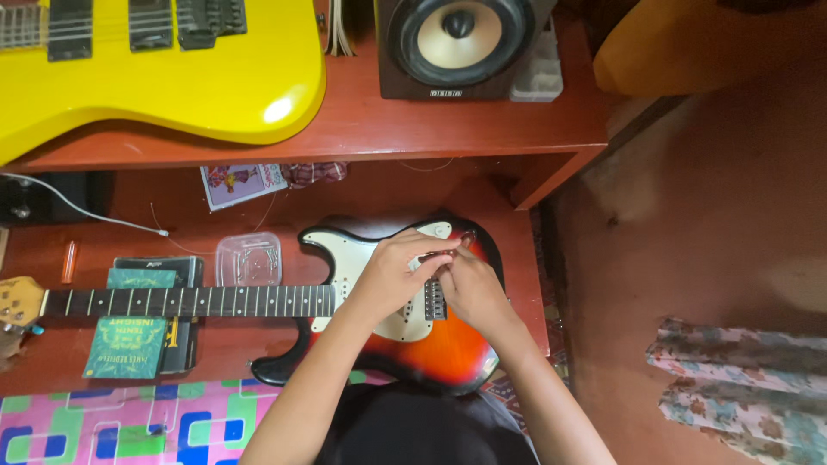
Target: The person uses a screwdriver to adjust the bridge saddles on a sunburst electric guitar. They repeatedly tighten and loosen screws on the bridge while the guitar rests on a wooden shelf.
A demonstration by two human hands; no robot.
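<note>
A sunburst electric guitar with a white pickguard lies flat on a low red wooden board. Its neck runs left to the headstock. My left hand rests over the pickguard, its fingers reaching a thin dark tool above the bridge. My right hand is curled beside it, and its fingertips meet the same tool. Both hands pinch it, and what lies under their fingers is hidden.
A yellow guitar and a speaker sit on the red shelf above. By the neck lie a clear plastic box, green books, an orange stick and a white cable. Colourful mat in front; patterned cloth at right.
</note>
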